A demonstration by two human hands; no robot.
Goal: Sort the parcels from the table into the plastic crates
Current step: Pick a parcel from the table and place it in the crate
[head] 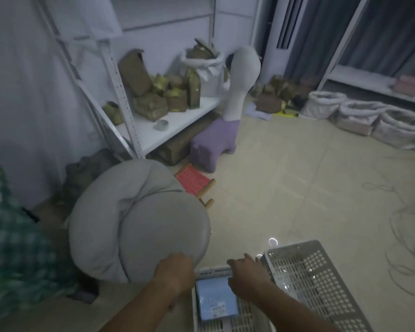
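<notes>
Here, largest first. Grey cushion [139, 221]: floor, left of the crates; left hand [175, 271] rests on its lower edge, grip not discernible. Grey perforated crate [321, 283]: empty as far as visible. White crate [244, 315]: holds a blue parcel [217, 299]. Right hand [246, 271]: fingers relaxed, over that parcel's corner. Advice: lay the parcel flat, then let go.
</notes>
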